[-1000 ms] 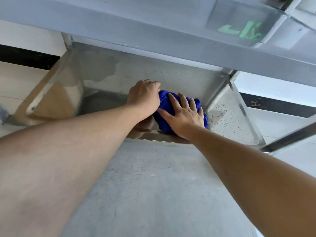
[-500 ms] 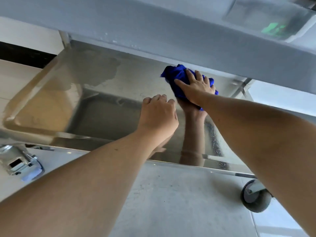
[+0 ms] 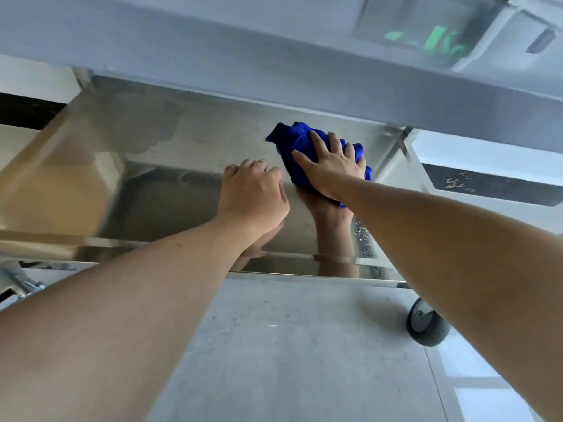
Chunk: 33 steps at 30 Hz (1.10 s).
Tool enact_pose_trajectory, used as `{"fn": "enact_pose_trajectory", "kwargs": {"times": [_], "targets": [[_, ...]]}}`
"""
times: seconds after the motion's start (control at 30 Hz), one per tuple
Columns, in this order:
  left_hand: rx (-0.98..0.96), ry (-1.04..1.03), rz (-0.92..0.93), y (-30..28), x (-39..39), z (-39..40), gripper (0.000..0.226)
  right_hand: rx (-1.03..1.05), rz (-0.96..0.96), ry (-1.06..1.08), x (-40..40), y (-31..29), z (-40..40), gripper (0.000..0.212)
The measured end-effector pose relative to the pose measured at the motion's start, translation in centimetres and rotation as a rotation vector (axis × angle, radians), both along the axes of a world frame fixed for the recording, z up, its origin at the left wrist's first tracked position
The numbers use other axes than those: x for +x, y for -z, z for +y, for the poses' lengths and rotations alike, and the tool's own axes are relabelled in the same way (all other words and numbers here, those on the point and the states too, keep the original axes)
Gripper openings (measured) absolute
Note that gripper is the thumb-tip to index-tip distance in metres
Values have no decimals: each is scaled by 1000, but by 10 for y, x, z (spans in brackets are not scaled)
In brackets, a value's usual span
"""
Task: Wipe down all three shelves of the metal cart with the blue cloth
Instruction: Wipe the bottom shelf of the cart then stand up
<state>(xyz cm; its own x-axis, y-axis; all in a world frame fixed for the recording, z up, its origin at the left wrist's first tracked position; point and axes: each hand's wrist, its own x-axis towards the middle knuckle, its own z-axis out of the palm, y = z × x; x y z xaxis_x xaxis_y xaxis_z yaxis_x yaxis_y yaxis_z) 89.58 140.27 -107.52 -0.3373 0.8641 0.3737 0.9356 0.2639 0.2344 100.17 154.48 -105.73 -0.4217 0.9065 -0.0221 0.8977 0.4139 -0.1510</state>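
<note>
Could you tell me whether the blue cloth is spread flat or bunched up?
Bunched up: the blue cloth bulges in folds under the right hand.

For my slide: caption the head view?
Right hand presses blue cloth on bottom shelf; left hand rests beside it.

Floor (image 3: 289,354) was pale grey, speckled and scuffed, with a thin seam running at right. Beyond lay a light wall (image 3: 487,153) carrying a dark band (image 3: 493,185). A tan, wood-toned surface (image 3: 18,141) showed at left. Light was bright and even.
</note>
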Motion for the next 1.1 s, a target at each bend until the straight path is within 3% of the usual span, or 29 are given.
{"fn": "enact_pose_trajectory", "kwargs": {"times": [0.23, 0.4, 0.57, 0.8, 1.1], "targets": [[-27, 7, 7, -4, 1, -1, 26, -39, 9, 42, 64, 2, -64, 73], [-225, -73, -6, -28, 8, 12, 18, -56, -5, 90, 99, 0, -107, 71], [-263, -45, -99, -39, 48, 37, 31, -37, 5, 146, 127, 0, -135, 71], [-239, 43, -132, -22, 73, 41, 24, -70, -26, 308, 154, -3, -124, 75], [-181, 155, -53, -13, 47, 34, 36, -66, -29, 326, 144, -6, -63, 77]]}}
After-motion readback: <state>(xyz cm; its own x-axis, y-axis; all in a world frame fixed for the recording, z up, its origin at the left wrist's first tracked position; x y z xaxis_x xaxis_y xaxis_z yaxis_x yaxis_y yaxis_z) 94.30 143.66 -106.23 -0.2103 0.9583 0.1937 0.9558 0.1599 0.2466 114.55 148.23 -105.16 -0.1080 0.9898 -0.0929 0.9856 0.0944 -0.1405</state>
